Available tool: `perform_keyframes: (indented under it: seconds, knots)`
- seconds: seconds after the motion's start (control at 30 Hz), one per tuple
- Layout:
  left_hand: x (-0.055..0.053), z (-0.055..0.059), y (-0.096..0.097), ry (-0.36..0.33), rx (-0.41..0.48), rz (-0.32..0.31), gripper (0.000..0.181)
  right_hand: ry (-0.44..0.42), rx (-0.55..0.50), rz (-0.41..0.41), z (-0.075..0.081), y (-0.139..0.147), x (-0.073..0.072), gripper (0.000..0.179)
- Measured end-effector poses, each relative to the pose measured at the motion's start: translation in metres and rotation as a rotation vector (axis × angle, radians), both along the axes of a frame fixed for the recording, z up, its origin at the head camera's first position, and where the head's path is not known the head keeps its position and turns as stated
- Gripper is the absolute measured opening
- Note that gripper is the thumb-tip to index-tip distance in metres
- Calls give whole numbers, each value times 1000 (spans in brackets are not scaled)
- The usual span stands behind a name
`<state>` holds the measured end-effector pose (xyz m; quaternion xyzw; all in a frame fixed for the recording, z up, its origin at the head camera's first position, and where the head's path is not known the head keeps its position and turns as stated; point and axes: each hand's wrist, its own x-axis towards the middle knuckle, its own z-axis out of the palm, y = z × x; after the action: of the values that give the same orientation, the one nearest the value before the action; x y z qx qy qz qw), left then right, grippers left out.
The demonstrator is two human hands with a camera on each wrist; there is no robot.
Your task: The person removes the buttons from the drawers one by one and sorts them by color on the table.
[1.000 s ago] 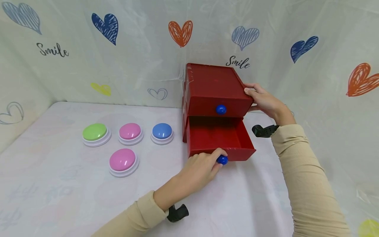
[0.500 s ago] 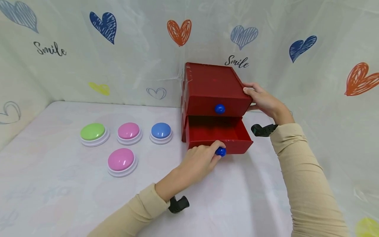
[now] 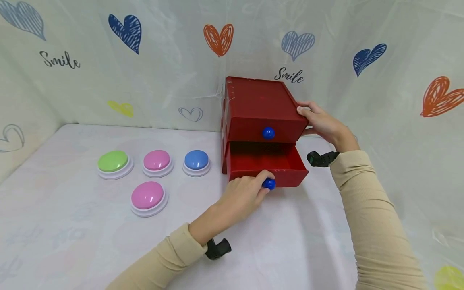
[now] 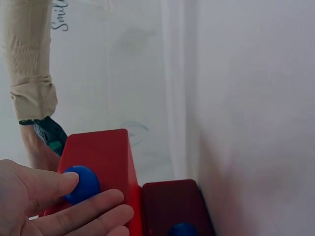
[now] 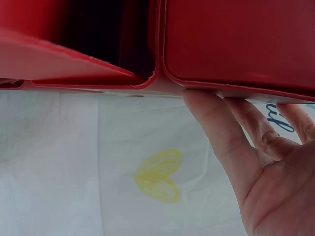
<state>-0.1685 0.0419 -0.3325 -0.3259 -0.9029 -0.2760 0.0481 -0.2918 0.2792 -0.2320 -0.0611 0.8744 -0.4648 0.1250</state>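
Now left hand (image 3: 237,199) pinches lower knob (image 3: 270,184); right hand (image 3: 323,124) spread against red cabinet (image 3: 262,98).

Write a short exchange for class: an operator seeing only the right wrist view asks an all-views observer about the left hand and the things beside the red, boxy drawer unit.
Operator: What does the left hand hold?
Observer: It pinches the round, shiny blue knob of the open lower drawer.
Operator: What stands beside the drawer unit?
Observer: A round green button, a round blue button and two round pink buttons.
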Motion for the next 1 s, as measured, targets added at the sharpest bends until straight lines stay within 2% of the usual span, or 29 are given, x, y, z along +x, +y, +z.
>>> perform_keyframes:
  seconds: [0.2,0.53,1.0]
  knots:
    - [-6,0,-1,-2,14,9,36,1,-3,3,0,0,0,60]
    - [-20,-5,-1,-31,-2,60,37,-2,-13,-7,0,0,0,59]
    - [-36,-8,0,-63,51,93,35,-3,-21,-6,-1,0,-1,59]
